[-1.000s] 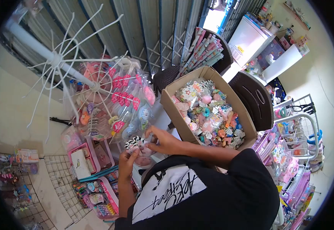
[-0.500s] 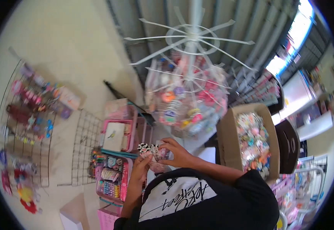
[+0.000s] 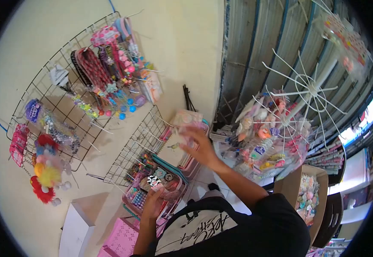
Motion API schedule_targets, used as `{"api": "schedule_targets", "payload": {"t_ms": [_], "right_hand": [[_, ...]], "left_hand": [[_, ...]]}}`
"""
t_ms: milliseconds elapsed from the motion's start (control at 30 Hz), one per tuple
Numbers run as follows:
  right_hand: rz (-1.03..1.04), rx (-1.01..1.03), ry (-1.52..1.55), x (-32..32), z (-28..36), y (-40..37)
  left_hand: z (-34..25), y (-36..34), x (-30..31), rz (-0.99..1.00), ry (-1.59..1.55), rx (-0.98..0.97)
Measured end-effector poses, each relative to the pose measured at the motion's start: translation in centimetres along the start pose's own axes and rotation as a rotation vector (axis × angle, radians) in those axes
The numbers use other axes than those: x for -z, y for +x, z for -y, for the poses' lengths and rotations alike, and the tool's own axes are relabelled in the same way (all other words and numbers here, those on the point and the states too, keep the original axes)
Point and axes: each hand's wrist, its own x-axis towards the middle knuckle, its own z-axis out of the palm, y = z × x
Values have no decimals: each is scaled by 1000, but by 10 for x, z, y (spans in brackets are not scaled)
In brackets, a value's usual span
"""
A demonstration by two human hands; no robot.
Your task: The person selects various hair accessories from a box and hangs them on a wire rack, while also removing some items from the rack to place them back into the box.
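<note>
My left hand (image 3: 152, 204) is closed on a small black-and-white spotted bow (image 3: 154, 180) with pink on it, held up over the lower pink basket (image 3: 182, 184). Fingers and thumb spread, my right hand (image 3: 199, 145) reaches forward over a notebook (image 3: 173, 147) with a bird on its cover; its fingertips are blurred. The notebook lies on the upper pink basket (image 3: 194, 165). Beneath my left hand, the lower basket holds hair ties, colourful beads and other small packets.
Hair accessories hang on a black wire grid (image 3: 58, 100) at the left wall. To the right stands a white rotating rack (image 3: 312, 88) hung with bagged goods. A cardboard box (image 3: 289, 188) of small packets sits at the right, and a pink perforated bin (image 3: 120, 237) low at the left.
My view has swung left toward the wall grid. The right hand has left the bow and moved out over the notebook; the left hand keeps hold of the bow.
</note>
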Motion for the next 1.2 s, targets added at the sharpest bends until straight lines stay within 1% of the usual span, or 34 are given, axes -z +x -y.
{"api": "schedule_targets", "payload": {"t_ms": [67,100,167,200,233,267,300,367,500,567,633,733,767,800,900,967,1033,1100,1133,1200], "right_hand": [[-94,99,-53,3,15,58],[-81,109,-45,4,27,83],[-206,157,-40,1,42,127],[-192,163,-27,-5,37,143],[-213,235,-59,-11,28,156],[-233,306,-90,-20,19,163],[-215,308,-73,-27,10,165],[-246,291,-151,-36,-10,171],[-272,277,-128,-46,-21,168],[-256,279,-117,-47,-22,165],[-236,328,-192,-45,-24,163],[-196,325,-215,-41,-22,161],[-186,339,-222,-41,-22,161],[-181,338,-217,-43,-24,163],[-152,321,-213,-55,-29,174],[-97,302,-183,-74,-33,189],[-67,317,-234,-89,-34,201],[18,161,-407,-104,-27,207],[14,161,-403,-110,-23,208],[92,56,-527,-115,-17,209]], "left_hand": [[2,-1,6,-30,-10,-27],[3,0,7,-54,-16,-43],[3,-1,6,-82,-14,-76],[7,-1,11,-91,-24,-73],[11,-1,13,-103,-37,-68],[15,0,14,-134,-36,-113],[16,-2,11,-153,-44,-125],[10,-3,3,-213,-38,-125],[4,-3,-8,-275,-32,-115],[7,0,-8,-301,-34,-128],[9,4,-6,-322,-31,-143],[24,8,5,-378,-60,-190],[34,9,18,-397,-69,-154],[34,10,18,-415,-78,-119],[34,15,9,-445,-88,-149],[23,18,-7,-435,-97,-134],[22,19,-9,-425,-101,-121],[29,20,-1,-464,-89,-117],[31,19,1,-464,-84,-119],[30,20,-1,-456,-115,-136]]}}
